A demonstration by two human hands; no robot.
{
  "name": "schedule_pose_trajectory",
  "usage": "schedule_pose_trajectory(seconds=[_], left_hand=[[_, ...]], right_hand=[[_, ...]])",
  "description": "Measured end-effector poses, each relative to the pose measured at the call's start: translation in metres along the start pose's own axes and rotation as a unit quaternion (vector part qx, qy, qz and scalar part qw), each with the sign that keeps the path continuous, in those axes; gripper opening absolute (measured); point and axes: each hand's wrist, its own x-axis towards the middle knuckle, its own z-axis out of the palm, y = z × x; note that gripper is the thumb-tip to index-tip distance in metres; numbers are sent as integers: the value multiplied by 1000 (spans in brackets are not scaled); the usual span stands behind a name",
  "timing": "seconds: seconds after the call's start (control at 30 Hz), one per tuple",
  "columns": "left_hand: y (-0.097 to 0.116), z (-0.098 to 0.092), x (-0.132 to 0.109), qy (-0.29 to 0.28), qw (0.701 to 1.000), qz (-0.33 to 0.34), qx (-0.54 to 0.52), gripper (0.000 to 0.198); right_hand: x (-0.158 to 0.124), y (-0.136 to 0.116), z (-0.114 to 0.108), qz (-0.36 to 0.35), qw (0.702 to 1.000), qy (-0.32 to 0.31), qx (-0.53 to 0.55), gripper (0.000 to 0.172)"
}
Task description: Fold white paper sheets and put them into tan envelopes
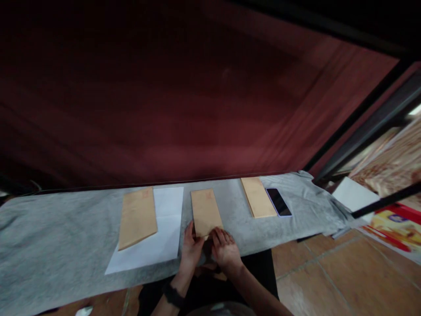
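A brown paper envelope [206, 210] lies in the middle of the grey cloth surface, its near end between my two hands. My left hand [191, 245] is closed on its near left corner, thumb toward the near edge. My right hand [225, 248] rests with bent fingers pressed together on the near right corner. The fingertips of both hands almost meet at the near edge, where a small fold shows. Reddish print marks the envelope's far right corner.
White paper sheets [164, 228] lie at the left, partly under brown envelopes [138, 217]. Another stack of brown envelopes [258, 197] lies at the right beside a phone [279, 202]. The grey cloth [66, 232] ends at a dark red panel [197, 131] behind.
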Motion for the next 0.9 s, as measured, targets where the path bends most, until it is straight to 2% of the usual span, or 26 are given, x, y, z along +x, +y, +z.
schedule_pose_trajectory(seconds=[0.1,0.23,0.3,0.37,0.4,0.43,0.5,0.57,0.63,0.7,0.77,0.8,0.83,0.9], left_hand=[[14,0,3,8,991,-63,-116,78],[43,-2,0,-38,987,-39,-149,80],[56,-3,-2,-60,985,-28,-161,76],[65,-5,-4,-68,979,-52,-186,71],[67,-5,-5,-68,975,-76,-199,69],[68,-4,-7,-71,969,-105,-212,67],[69,-1,-11,-92,956,-153,-232,65],[70,4,-14,-113,947,-167,-249,63],[70,8,-14,-118,945,-164,-259,60],[69,11,-9,-110,949,-161,-247,57],[66,10,-1,-112,955,-164,-220,55],[63,8,3,-117,958,-166,-202,54],[59,6,8,-121,961,-168,-183,52],[50,1,16,-128,967,-171,-141,48]], right_hand=[[7,-4,-8,4,1000,-18,-11,47],[24,-2,-30,25,999,-28,-8,51],[34,3,-43,57,996,-9,63,48],[43,9,-53,120,969,36,211,35],[46,10,-56,166,937,64,301,31],[47,10,-57,214,890,86,394,32],[48,7,-55,296,770,102,557,37],[46,-1,-50,340,658,87,666,43],[42,-8,-44,366,589,78,716,48],[39,-11,-38,388,556,71,732,52],[35,-9,-33,402,544,45,735,53],[33,-6,-31,403,553,19,729,52],[31,-3,-30,398,581,-14,709,50],[24,4,-28,369,672,-81,637,47]])
